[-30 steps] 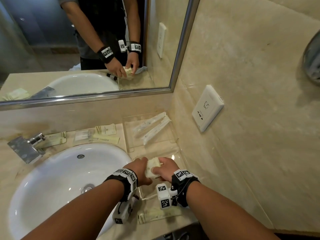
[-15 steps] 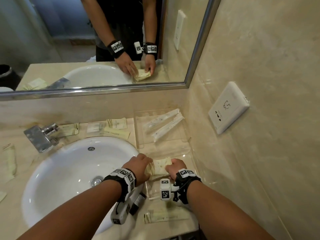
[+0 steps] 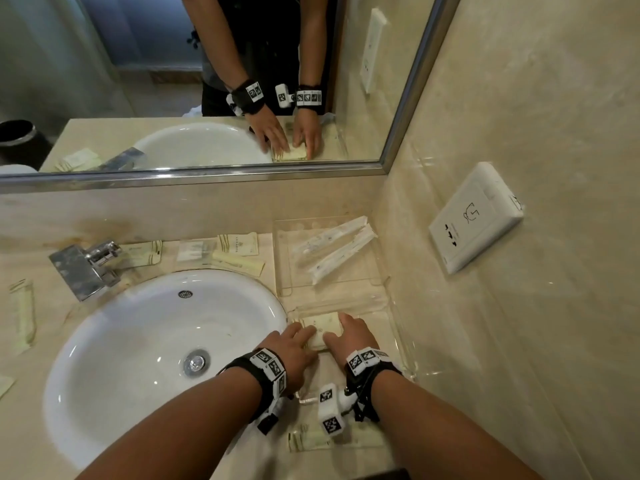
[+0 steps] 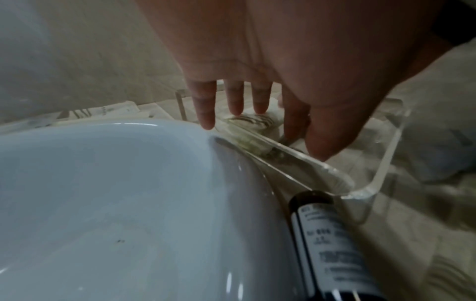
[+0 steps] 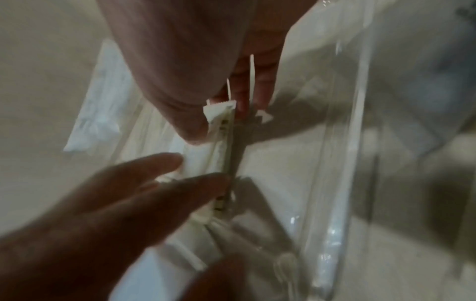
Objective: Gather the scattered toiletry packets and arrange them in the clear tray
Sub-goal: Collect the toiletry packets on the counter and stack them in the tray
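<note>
A stack of cream toiletry packets (image 3: 322, 330) lies in the near part of the clear tray (image 3: 398, 327), right of the sink. My right hand (image 3: 349, 336) pinches the stack between thumb and fingers; the right wrist view shows the packets (image 5: 221, 146) edge-on in that pinch. My left hand (image 3: 294, 342) touches the stack's left side with straight fingers (image 4: 234, 101). Two long white packets (image 3: 336, 251) lie in the tray's far part. More cream packets lie behind the sink (image 3: 239, 245), by the faucet (image 3: 142, 254), at far left (image 3: 22, 313) and under my wrists (image 3: 311, 439).
The white sink (image 3: 156, 341) fills the counter's middle, with a chrome faucet (image 3: 86, 268) behind it. A dark-capped small bottle (image 4: 322, 234) lies between sink and tray. A wall socket (image 3: 474, 216) sits on the right wall, close to the tray. The mirror runs along the back.
The packet stack has come down from between both hands to lie flat in the tray's near part. My left fingers have straightened against it.
</note>
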`<state>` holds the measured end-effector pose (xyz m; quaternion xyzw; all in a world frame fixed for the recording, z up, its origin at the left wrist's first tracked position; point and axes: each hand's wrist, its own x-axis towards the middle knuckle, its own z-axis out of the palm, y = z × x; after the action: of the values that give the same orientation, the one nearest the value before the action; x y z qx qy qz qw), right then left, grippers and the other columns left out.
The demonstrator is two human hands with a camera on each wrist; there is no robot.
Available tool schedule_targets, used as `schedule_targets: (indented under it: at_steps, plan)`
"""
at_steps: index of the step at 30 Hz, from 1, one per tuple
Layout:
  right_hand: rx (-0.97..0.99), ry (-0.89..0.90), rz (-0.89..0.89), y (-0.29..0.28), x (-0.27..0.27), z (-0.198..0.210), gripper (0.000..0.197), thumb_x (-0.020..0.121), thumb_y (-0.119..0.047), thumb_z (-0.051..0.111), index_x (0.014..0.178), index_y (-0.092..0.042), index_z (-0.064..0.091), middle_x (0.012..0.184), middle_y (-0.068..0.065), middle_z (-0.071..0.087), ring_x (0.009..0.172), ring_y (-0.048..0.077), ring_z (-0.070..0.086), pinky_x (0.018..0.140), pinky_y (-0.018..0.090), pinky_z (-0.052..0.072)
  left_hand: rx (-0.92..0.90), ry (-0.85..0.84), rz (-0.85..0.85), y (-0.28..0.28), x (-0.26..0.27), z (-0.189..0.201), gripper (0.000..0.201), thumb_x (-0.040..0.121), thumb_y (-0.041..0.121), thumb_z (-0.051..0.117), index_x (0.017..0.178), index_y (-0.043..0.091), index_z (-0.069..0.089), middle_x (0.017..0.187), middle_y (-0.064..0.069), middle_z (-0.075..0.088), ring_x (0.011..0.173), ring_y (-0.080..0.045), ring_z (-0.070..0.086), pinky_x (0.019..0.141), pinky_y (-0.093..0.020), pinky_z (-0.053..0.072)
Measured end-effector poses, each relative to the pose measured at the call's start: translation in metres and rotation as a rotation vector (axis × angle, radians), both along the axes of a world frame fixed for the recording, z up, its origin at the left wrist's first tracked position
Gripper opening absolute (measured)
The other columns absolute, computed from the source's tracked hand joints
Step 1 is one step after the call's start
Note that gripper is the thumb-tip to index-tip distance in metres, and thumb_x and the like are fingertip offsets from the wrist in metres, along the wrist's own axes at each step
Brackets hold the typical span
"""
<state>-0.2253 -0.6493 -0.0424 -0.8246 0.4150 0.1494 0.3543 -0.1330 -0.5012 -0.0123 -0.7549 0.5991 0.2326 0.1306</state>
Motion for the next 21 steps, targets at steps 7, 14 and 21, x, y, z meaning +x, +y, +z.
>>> schedule_targets:
  at_steps: [7, 14, 21]
  plan:
    - [-0.198, -0.053, 0.213, 0.006, -0.017, 0.005, 0.052, 0.081, -0.034, 0.073, 0.125, -0.031, 0.046, 0.139, -0.005, 0.038, 0.1, 0.015, 0.059, 0.08, 0.029, 0.052, -0.016, -0.017, 0.02, -0.004, -0.002, -0.003, 0.059, 0.078, 0.034, 0.065, 0.135, 0.026, 0.053, 0.149, -0.006, 0.028, 0.13, -0.029, 0.031, 0.09, -0.042, 0.05]
    - [-0.308, -0.059, 0.309, 0.012, -0.018, 0.0, 0.023, 0.09, -0.022, 0.063, 0.111, -0.034, 0.065, 0.134, -0.006, 0.048, 0.116, 0.017, 0.052, 0.082, 0.028, 0.047, -0.048, 0.002, 0.035, -0.001, -0.005, -0.009, 0.049, 0.08, 0.029, 0.059, 0.128, 0.018, 0.057, 0.146, -0.006, 0.03, 0.129, -0.027, 0.033, 0.09, -0.042, 0.05]
    - [-0.31, -0.083, 0.362, 0.019, -0.025, 0.012, 0.036, 0.09, -0.028, 0.059, 0.126, -0.03, 0.055, 0.156, -0.007, 0.026, 0.134, 0.021, 0.039, 0.099, 0.036, 0.045, 0.013, 0.02, 0.072, -0.002, -0.006, -0.008, 0.055, 0.084, 0.026, 0.06, 0.137, 0.016, 0.05, 0.158, -0.007, 0.017, 0.14, -0.026, 0.026, 0.1, -0.045, 0.046]
